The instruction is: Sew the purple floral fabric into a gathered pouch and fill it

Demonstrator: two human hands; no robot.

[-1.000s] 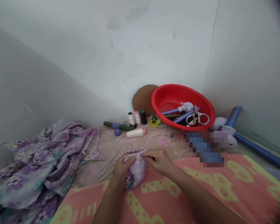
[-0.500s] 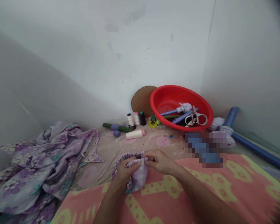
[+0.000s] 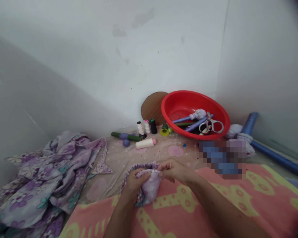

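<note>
A small gathered piece of lilac floral cloth (image 3: 151,188) is bunched up low in the middle of the view. My left hand (image 3: 134,183) wraps round its left side, thumb pressed on top. At the cloth's upper right edge, the thumb and index finger of my right hand (image 3: 175,170) pinch together on the fabric. Whether something thin is also between those fingertips is too small to make out. The cloth's ruffled rim (image 3: 132,168) curves up behind my left hand.
A red basin (image 3: 196,96) holds scissors (image 3: 211,127) and cloth-wrapped sticks. Thread spools (image 3: 146,127) and a white thread cone (image 3: 145,143) are at the back. Floral fabric (image 3: 44,178) is heaped at left. A pink-and-yellow cloth (image 3: 178,218) lies under my arms.
My right hand's fingers have shifted slightly at the cloth's edge, and the cloth's top has flattened out a little. The whole view has moved slightly.
</note>
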